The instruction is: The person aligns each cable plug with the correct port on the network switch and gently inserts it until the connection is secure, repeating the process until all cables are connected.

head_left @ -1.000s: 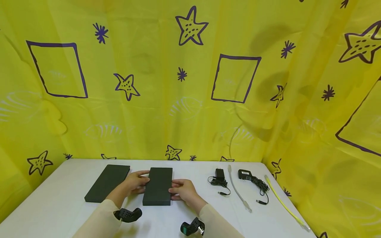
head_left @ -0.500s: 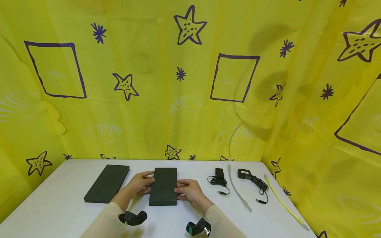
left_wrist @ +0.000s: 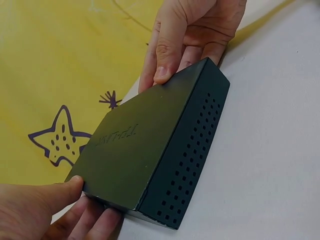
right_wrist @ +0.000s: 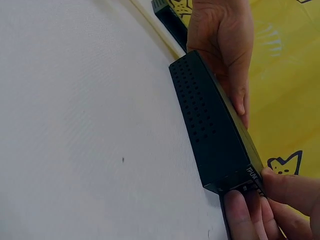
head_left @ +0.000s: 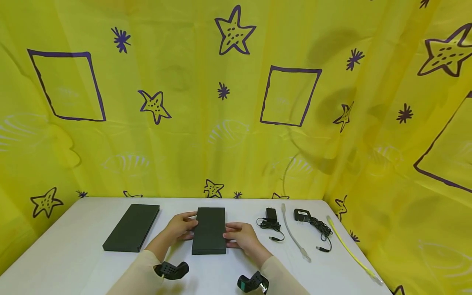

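Facing each other, our left hand (head_left: pixel 180 227) and right hand (head_left: pixel 243 237) pinch a black box (head_left: pixel 209 230) at opposite sides, thumbs at its top edges, fingers lower down.

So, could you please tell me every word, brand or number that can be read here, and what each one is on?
"TP-LINK": on the broad face of the right-hand black box, in the left wrist view.
"TP-LINK": in pale letters on a narrow face of that box, in the right wrist view; the marks beside it are too small to read.
Label on the right-hand charger: too small to read.
Left-hand black box: no readable text.
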The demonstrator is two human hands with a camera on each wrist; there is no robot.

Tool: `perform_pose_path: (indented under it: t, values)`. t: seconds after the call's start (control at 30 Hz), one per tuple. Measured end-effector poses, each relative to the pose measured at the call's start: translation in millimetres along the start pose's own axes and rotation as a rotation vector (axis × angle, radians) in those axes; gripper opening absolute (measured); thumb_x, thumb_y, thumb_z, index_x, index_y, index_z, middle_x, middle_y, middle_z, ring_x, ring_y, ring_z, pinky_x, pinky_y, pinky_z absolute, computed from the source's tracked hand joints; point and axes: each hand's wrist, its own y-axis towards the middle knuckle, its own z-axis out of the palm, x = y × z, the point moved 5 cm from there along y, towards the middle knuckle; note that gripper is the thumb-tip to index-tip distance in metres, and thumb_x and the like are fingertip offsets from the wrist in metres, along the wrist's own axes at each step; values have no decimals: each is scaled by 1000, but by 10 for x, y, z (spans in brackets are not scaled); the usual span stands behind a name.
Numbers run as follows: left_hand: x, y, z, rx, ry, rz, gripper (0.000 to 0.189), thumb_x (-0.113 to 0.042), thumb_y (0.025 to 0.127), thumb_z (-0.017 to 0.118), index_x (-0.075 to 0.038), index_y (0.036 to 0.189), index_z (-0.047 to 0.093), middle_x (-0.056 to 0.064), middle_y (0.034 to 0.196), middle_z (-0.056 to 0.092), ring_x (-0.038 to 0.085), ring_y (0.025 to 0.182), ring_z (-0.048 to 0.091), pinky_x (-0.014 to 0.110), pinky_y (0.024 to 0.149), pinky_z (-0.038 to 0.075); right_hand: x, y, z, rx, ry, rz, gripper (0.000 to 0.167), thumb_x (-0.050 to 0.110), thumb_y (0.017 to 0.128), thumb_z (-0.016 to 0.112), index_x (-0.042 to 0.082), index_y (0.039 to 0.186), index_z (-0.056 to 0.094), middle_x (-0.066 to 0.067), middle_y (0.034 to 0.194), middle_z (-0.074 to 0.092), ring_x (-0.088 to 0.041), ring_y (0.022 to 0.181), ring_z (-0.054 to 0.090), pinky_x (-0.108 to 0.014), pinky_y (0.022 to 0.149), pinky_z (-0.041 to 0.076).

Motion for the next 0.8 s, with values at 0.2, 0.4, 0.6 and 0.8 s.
perform_pose_path:
  t: [0.2,0.4,0.6,0.8]
  values:
    - [-6,13,67,1,4,-10,48,-2,95,61,1,141,49,22,116,64,19,84,62,34,67,60,-12,-24,-71,2,16,-6,41,-3,87,70,-10,126,59,-13,106,68,-14,81,67,-35,72,61]
    - [-48,26,138,11,4,8,48,-2,94,62,2,141,49,24,117,64,19,84,64,36,68,61,-29,-32,-156,-6,30,-6,42,-3,86,71,-11,126,59,-12,107,68,-13,81,67,-34,71,61]
    - [-64,25,173,4,19,5,47,-4,95,62,2,140,50,21,114,66,18,84,63,35,69,60,-53,-12,-193,0,38,-18,44,-2,85,72,-11,126,59,-11,105,69,-12,80,66,-34,70,61]
    - [-57,-24,191,-20,21,24,44,-5,94,63,4,136,53,21,112,67,17,83,64,34,69,61,-66,-5,-216,-5,40,-16,44,-1,85,72,-11,127,59,-11,106,70,-12,81,66,-34,70,61]
